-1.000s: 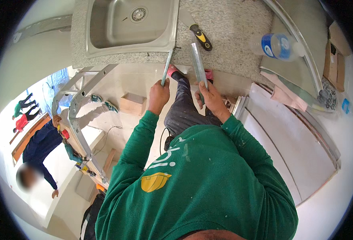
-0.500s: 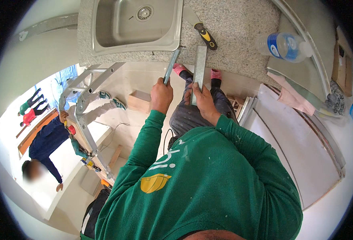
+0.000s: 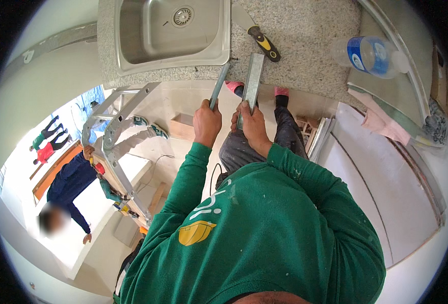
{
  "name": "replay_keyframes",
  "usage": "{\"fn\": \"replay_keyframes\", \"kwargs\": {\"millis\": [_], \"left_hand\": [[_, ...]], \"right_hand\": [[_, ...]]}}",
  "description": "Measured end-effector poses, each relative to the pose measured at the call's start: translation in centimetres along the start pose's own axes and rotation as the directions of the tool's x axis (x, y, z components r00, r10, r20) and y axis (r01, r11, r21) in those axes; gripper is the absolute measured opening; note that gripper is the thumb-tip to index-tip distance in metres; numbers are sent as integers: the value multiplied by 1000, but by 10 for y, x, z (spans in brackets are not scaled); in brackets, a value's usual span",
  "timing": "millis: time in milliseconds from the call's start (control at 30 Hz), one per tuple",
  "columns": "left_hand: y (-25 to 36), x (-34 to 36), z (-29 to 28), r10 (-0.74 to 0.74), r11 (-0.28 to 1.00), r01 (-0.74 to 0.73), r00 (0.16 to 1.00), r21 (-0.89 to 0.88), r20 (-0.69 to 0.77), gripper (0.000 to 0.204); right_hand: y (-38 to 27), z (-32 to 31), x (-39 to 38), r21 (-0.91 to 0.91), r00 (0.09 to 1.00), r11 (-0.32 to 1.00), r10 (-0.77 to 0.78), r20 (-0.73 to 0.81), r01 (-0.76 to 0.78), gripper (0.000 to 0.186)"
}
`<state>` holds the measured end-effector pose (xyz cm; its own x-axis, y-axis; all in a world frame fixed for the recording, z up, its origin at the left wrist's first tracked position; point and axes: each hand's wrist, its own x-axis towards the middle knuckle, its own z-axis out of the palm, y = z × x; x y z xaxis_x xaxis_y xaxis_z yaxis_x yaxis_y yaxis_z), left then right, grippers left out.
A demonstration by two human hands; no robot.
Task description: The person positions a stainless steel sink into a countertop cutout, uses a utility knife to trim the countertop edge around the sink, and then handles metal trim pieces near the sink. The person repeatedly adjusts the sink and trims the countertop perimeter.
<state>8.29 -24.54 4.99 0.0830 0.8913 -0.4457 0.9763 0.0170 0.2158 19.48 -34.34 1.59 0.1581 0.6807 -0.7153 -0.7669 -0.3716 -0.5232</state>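
Observation:
Both my hands are in front of the counter's near edge, each closed on a piece of metal. My left hand (image 3: 207, 123) grips the lower end of a narrow grey metal strip (image 3: 219, 87), which points up toward the sink's corner. In my right hand (image 3: 255, 127) is a wider, flat-faced metal channel (image 3: 251, 83), thumb on its face; its far end overlaps the counter edge in view. The two pieces stand apart, nearly side by side. Beyond them, a putty knife (image 3: 264, 44) with a black and yellow handle lies on the speckled counter (image 3: 305, 45).
A steel sink (image 3: 158, 43) is set in the counter at left. A plastic bottle (image 3: 371, 57) lies at right, near a pink cloth (image 3: 383, 124). White panels (image 3: 381, 187) lean at right. A ladder (image 3: 115, 137) stands left, with a person in dark blue (image 3: 72, 182) beside it.
My hands have come slightly closer together, still gripping the same two metal pieces. The view has shifted a little; the putty knife and bottle lie as before.

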Motion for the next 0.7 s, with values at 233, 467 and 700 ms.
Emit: {"fn": "replay_keyframes", "kwargs": {"millis": [233,467,700], "left_hand": [[-4,3,0,24,1000,-24,1000,-7,-8,44],[-3,4,-2,53,998,-53,999,-21,0,41],[-36,18,-10,67,973,20,930,-231,362,52]], "right_hand": [[0,-1,5,-148,993,987,77,86,-64,43],[2,2,4,-50,996,997,66,56,-63,46],[-26,-4,-13,-398,1000,917,15,22,-5,41]]}}
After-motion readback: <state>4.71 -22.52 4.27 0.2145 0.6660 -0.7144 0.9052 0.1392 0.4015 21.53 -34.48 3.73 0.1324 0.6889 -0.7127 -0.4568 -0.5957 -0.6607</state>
